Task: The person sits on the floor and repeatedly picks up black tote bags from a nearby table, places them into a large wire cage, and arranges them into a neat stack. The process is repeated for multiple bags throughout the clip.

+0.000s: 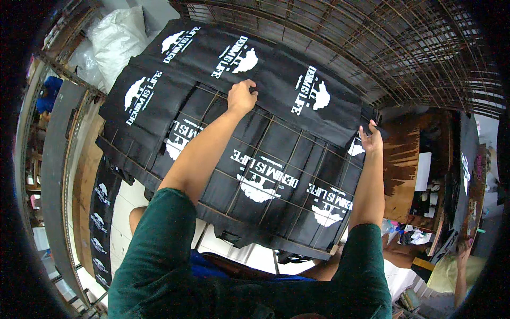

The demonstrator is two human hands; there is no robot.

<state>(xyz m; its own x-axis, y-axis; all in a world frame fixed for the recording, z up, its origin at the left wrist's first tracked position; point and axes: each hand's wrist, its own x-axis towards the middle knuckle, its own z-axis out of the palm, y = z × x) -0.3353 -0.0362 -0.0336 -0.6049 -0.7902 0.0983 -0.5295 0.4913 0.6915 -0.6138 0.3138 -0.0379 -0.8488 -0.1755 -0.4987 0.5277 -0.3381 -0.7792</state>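
A wide black fabric sheet with white printed motifs lies over a wire rack. My left hand is closed on the sheet's near edge, around its middle, with fingers curled. At the sheet's right corner is my right hand, fingertips up and apart; whether it touches the fabric is hard to tell. Under the wires, a second black printed sheet shows through the grid. Its lower edge hangs slightly towards me.
Stacked rusty wire racks rise at the far right. White plastic sacks sit at the back left, beside a metal shelf frame. A stained wooden board stands to the right. Another person's arm shows at lower right.
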